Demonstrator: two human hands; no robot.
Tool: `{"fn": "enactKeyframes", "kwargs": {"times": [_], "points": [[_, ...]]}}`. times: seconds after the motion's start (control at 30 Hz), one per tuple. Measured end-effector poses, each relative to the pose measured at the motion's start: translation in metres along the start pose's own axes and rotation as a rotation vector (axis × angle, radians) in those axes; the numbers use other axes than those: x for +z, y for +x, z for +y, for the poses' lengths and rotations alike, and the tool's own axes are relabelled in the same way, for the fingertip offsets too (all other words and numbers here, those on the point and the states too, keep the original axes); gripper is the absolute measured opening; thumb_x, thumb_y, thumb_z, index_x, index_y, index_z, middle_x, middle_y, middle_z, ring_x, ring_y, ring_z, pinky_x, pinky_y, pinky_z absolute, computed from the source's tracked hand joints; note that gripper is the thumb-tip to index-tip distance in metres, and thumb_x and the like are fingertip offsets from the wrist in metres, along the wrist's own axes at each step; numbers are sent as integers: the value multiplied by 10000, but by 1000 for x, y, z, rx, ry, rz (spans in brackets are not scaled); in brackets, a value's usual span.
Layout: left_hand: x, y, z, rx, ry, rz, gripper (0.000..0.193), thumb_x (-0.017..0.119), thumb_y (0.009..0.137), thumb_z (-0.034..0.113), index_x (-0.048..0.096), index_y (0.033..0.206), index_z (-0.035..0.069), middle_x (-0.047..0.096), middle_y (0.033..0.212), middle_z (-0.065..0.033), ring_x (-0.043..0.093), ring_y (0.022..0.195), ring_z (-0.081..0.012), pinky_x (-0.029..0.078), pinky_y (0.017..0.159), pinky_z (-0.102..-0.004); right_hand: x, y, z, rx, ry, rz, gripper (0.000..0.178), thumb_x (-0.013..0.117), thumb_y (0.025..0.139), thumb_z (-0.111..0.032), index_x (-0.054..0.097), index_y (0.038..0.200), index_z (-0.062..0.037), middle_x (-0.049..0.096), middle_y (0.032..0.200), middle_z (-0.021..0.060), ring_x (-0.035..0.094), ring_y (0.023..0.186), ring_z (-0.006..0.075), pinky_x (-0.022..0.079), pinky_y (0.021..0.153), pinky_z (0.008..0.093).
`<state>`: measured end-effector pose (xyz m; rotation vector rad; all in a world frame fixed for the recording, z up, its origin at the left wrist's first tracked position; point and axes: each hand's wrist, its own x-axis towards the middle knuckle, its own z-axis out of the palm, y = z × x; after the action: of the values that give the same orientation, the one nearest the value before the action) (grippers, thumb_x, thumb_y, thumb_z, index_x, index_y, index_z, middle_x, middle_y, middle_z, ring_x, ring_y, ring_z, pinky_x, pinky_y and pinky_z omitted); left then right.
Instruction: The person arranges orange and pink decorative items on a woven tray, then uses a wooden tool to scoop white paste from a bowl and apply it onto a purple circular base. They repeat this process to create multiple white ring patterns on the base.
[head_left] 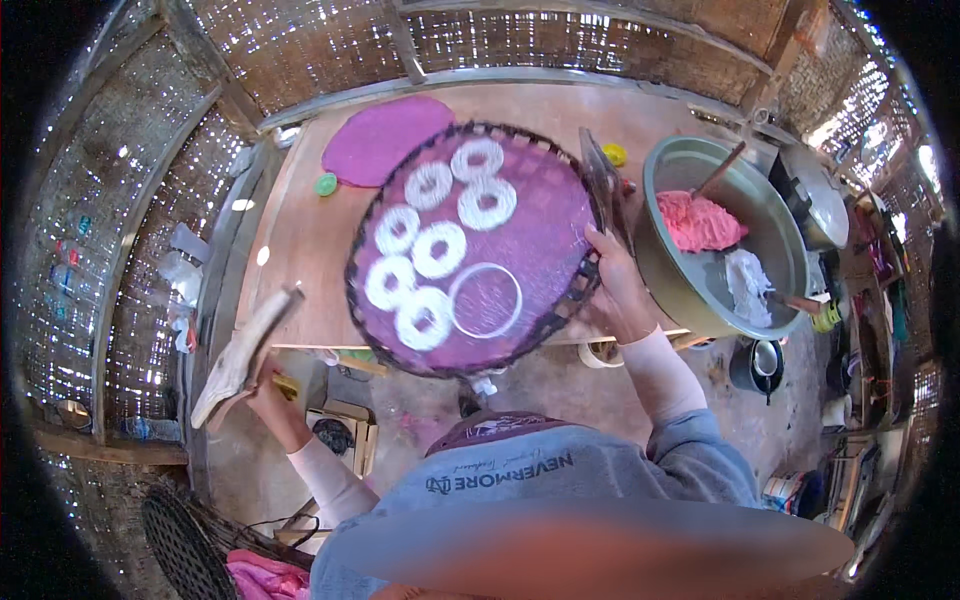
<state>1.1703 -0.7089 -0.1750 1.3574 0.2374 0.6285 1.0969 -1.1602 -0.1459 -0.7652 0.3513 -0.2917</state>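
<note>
My right hand [622,288] grips the right edge of a round tray [545,225] with a dark woven rim and a purple sheet over it. The tray is tilted above the table. On it lie several white, ropy-textured dough rings [438,249]. A thin pale hoop [485,300] lies beside them near the front. My left hand [266,388] is closed round a pale, flat, curved piece [240,360] resembling dried bark, off the table's left front corner; its fingers are partly hidden. A similar dark piece [604,185] stands along the tray's right rim, close to my right hand.
On the wooden table [290,260] lie a round purple sheet [375,135], a green lid [325,184] and a yellow lid [614,154]. A large green basin [655,290] at the right holds pink dough [698,222] and a white mass [748,287], with wooden-handled tools.
</note>
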Motion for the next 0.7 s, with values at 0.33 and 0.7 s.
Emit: {"fn": "enactKeyframes", "kwargs": {"times": [0.33, 0.7], "points": [[11, -18, 46, 113, -49, 120, 74, 632, 789, 137, 586, 815, 86, 526, 684, 2, 478, 571, -97, 373, 494, -245, 67, -21, -17, -168, 295, -141, 249, 480, 914, -225, 530, 1083, -50, 600, 1004, 47, 571, 866, 175, 482, 693, 319], [5, -25, 4, 69, 16, -24, 140, 636, 766, 48, 589, 898, 44, 566, 800, -14, 524, 676, -106, 426, 578, -242, -39, -19, 120, -66, 321, 60, 218, 475, 905, -109, 481, 1119, -69, 556, 1044, 56, 547, 937, 204, 458, 809, 387]]}}
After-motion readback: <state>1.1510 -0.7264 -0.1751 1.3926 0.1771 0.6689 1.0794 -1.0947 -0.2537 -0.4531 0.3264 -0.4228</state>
